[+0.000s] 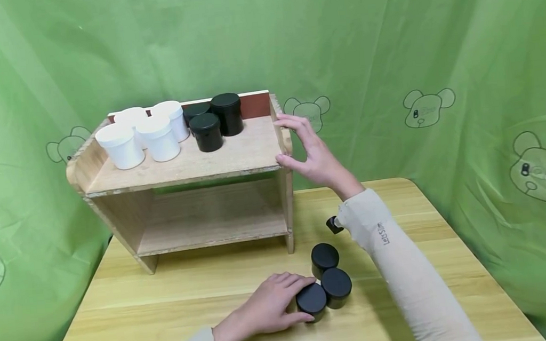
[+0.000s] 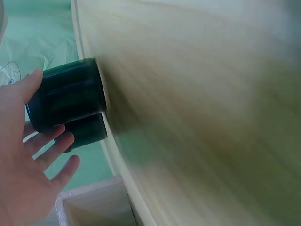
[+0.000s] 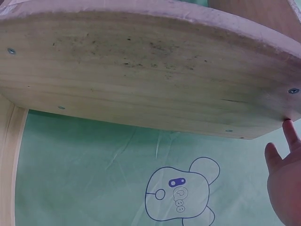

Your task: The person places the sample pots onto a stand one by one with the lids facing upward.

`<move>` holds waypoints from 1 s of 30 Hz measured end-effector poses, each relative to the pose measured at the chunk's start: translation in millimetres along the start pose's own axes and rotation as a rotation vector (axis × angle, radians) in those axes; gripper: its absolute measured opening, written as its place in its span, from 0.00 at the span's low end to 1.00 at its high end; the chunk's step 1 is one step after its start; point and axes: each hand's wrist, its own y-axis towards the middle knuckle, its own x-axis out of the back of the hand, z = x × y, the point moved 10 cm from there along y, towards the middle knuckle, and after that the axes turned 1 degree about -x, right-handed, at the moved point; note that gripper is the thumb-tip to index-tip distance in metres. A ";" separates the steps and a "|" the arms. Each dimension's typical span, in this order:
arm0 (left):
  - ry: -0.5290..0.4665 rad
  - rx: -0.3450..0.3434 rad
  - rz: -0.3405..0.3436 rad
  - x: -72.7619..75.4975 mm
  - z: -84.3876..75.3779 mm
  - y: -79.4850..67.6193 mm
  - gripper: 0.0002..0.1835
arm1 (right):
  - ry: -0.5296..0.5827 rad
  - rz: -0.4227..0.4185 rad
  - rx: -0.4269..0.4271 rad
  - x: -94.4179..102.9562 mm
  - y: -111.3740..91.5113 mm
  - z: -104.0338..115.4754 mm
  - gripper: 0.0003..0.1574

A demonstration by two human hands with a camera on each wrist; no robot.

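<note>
My left hand (image 1: pixel 273 305) grips a black round lidded jar (image 1: pixel 311 299) on the table, thumb at its near side and fingers at the far side. Two more black jars, one nearer (image 1: pixel 337 285) and one farther (image 1: pixel 325 257), stand clustered beside it. In the left wrist view, the thumb and fingers lie around the black jar (image 2: pixel 68 94). My right hand (image 1: pixel 317 159) touches the right side panel of a wooden shelf (image 1: pixel 233 160), fingers spread over the top and thumb near the front edge. The right wrist view shows a fingertip against that panel (image 3: pixel 141 80).
On the shelf's upper board stand several white lidded tubs (image 1: pixel 159 139) at the left and three black jars (image 1: pixel 207 134) right of them. The lower board (image 1: pixel 219 217) is bare wood. A green curtain (image 1: pixel 364 51) surrounds the wooden table (image 1: pixel 168 302).
</note>
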 end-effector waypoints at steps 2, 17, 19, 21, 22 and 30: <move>-0.020 0.003 0.002 -0.9 -0.2 0.2 0.40 | -0.002 0.002 0.001 -0.2 -0.3 0.1 0.43; -0.180 -0.004 0.022 -5.6 -0.3 1.5 0.39 | 0.000 0.000 0.005 -0.3 0.3 0.3 0.44; -0.186 -0.008 0.021 -5.2 -1.0 1.5 0.39 | 0.001 0.000 0.004 -0.4 0.2 0.1 0.44; -0.194 -0.009 0.023 -5.0 -1.2 1.6 0.38 | 0.002 0.001 0.002 -0.5 0.1 -0.2 0.44; -0.197 -0.006 0.024 -4.9 -1.1 1.5 0.38 | 0.002 0.002 0.000 -0.6 0.1 -0.4 0.44; -0.180 0.021 0.028 4.8 0.8 1.7 0.39 | 0.004 0.003 -0.006 -0.4 -0.1 -0.3 0.44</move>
